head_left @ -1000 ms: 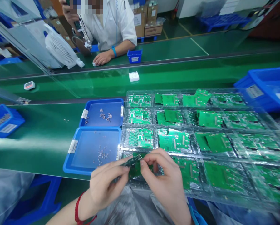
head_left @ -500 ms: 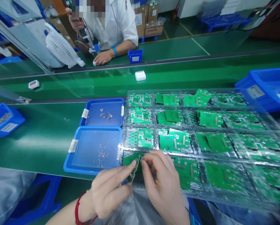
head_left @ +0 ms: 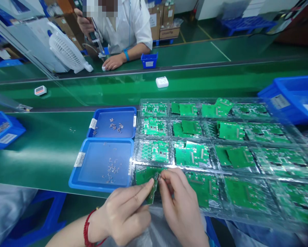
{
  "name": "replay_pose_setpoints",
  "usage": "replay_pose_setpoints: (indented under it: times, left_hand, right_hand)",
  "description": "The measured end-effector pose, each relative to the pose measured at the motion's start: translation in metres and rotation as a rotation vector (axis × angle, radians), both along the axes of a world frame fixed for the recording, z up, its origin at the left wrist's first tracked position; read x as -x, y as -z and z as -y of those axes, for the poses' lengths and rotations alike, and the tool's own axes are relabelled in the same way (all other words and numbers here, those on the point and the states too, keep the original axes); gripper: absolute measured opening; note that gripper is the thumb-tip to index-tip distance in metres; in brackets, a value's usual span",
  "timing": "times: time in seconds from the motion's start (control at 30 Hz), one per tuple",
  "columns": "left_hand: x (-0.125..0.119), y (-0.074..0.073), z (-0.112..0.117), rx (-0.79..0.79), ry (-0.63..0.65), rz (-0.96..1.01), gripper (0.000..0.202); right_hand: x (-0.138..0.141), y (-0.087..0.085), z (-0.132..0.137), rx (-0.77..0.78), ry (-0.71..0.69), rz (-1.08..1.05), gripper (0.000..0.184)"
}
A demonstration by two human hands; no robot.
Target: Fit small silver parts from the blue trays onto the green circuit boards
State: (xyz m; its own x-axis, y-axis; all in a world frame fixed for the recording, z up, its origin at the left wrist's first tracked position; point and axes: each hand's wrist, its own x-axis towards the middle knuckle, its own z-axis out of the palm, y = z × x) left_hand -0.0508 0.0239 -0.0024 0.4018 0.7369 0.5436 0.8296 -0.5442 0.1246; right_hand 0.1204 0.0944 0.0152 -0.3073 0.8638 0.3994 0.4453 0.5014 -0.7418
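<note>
Tilted on edge, a small green circuit board (head_left: 152, 192) is gripped in my left hand (head_left: 129, 209), which wears a red cord bracelet. My right hand (head_left: 181, 202) pinches a tiny metal part (head_left: 160, 176) against the board's upper edge; its exact shape is too small to make out. Both hands are over the front left corner of a clear plastic tray (head_left: 140, 154) whose compartments hold many green boards. To the left lie two blue trays, the near one (head_left: 92, 171) and the far one (head_left: 104, 118), with small metal pieces scattered in each.
A blue bin (head_left: 8, 135) of metal parts stands far left, another blue bin (head_left: 280, 99) at the right. White cases (head_left: 162, 82) sit on the green conveyor belt (head_left: 123, 91). Across it, a co-worker's hand (head_left: 114, 62) steadies a white item below a power screwdriver (head_left: 98, 44), beside a fan (head_left: 67, 48).
My hands have shifted slightly right, and the board has turned to show more of its face. The white cases on the belt have moved a little to the right.
</note>
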Motion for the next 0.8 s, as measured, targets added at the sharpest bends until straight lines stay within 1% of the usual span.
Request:
replay_pose_setpoints:
  times: [0.1,0.2,0.3,0.43,0.5,0.53,0.57,0.6,0.67,0.73,0.77,0.8]
  left_hand:
    - [-0.005,-0.018,-0.005,-0.04,-0.001,0.056,0.02]
    - [-0.01,-0.028,-0.008,0.002,-0.037,0.102,0.023]
    - [-0.013,-0.032,-0.008,0.019,-0.083,0.133,0.024]
    - [-0.016,-0.033,-0.004,-0.004,-0.14,0.151,0.025]
    - [-0.014,-0.032,-0.005,0.008,-0.154,0.147,0.027]
    - [-0.013,-0.031,-0.006,0.024,-0.138,0.168,0.026]
    - [-0.01,-0.03,-0.008,0.022,-0.129,0.219,0.024]
    - [-0.007,-0.028,-0.012,0.01,-0.15,0.309,0.021]
    - [0.0,-0.024,-0.022,0.01,-0.275,0.566,0.022]
    - [0.006,-0.018,-0.034,0.085,-0.422,0.787,0.028]
    - [0.009,-0.015,-0.041,0.151,-0.468,0.855,0.031]
    - [0.011,-0.012,-0.047,0.218,-0.473,0.899,0.033]
  right_hand:
    - [0.0,0.0,0.002,0.007,0.017,-0.021,0.015]
    - [0.001,-0.001,0.005,0.003,0.034,-0.056,0.015]
    - [0.003,-0.002,0.008,0.009,0.059,-0.129,0.016]
    - [0.008,-0.003,0.012,0.006,0.092,-0.198,0.016]
    - [0.008,-0.003,0.011,-0.002,0.093,-0.209,0.015]
    - [0.007,-0.002,0.011,-0.003,0.082,-0.209,0.014]
    - [0.005,-0.002,0.01,-0.001,0.068,-0.205,0.011]
    - [0.003,-0.001,0.008,0.002,0.055,-0.198,0.008]
    - [-0.002,-0.001,0.005,0.002,0.043,-0.191,0.008]
    - [-0.005,0.0,0.003,-0.003,0.051,-0.202,0.012]
    - [-0.007,0.0,0.002,-0.003,0.056,-0.213,0.012]
    - [-0.008,0.0,0.002,-0.001,0.058,-0.222,0.012]
